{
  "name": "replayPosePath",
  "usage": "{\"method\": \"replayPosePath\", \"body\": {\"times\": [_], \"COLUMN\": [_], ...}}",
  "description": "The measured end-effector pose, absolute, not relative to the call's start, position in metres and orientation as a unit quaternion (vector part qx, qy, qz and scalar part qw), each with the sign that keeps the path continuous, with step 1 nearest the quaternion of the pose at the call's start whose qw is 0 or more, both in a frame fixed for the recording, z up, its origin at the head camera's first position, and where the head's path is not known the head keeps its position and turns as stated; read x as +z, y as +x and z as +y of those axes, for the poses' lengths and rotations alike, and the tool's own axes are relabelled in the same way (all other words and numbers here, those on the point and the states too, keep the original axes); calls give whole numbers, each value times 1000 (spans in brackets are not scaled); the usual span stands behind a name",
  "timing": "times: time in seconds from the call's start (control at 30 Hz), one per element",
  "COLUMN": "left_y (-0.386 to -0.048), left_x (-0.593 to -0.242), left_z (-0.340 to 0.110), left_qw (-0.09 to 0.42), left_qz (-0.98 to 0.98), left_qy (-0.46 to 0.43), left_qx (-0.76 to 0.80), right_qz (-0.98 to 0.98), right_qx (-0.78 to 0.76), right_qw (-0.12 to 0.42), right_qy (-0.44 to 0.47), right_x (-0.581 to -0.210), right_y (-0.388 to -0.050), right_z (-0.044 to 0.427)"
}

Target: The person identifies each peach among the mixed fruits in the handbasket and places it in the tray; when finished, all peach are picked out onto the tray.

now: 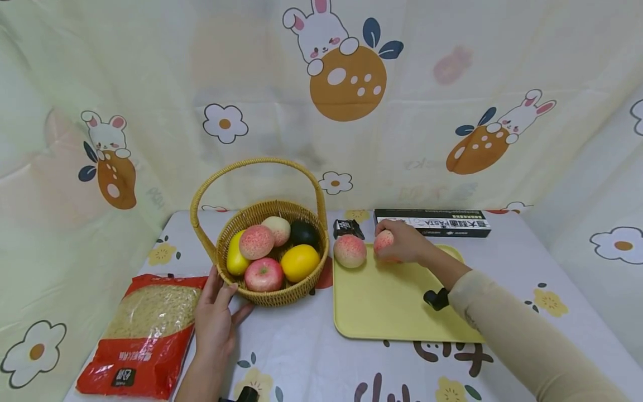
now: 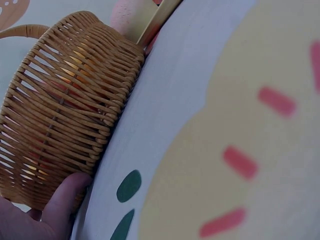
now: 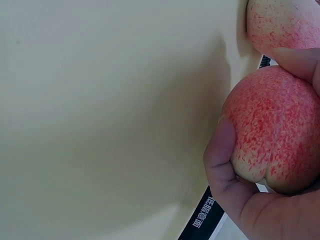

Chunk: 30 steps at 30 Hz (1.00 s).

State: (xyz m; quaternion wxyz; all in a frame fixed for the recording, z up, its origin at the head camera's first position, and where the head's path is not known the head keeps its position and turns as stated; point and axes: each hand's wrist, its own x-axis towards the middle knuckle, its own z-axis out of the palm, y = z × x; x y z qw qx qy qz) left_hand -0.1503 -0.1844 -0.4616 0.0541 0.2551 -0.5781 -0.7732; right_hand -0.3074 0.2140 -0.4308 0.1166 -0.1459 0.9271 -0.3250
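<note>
My right hand (image 1: 402, 241) grips a pink speckled peach (image 3: 277, 130) over the far left part of the yellow tray (image 1: 392, 312). The thumb and fingers curl round its sides. Beside it, on the tray's far left corner, sits another peach (image 1: 350, 251). My left hand (image 1: 216, 318) rests against the lower near-left side of the wicker basket (image 2: 65, 100), its fingers touching the weave. Inside the basket lie a peach (image 1: 257, 242), a paler peach (image 1: 278, 230), an apple (image 1: 263, 275), a lemon (image 1: 300, 262), a longer yellow fruit (image 1: 236, 255) and a dark fruit (image 1: 303, 233).
A red bag of pale dry food (image 1: 150, 329) lies left of my left hand. Behind the tray are a black pasta box (image 1: 442, 229) and a small black packet (image 1: 348, 228). The basket's tall handle (image 1: 256, 161) arches upward. A printed curtain (image 1: 422, 139) hangs behind the table.
</note>
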Motion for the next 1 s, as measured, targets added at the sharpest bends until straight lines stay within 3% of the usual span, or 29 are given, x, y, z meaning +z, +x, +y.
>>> {"method": "replayPosePath", "body": {"times": [0.47, 1.0], "left_y": [-150, -148], "left_x": [-460, -459], "left_z": [-184, -185], "left_qw": [52, 38], "left_qz": [-579, -567], "left_qy": [258, 246], "left_qx": [-772, -785], "right_qz": [938, 944], "right_qx": [-283, -270], "right_qw": [76, 72], "right_qy": [-185, -174], "right_x": [-437, -440], "right_y": [-306, -304], "right_z": [213, 214]}}
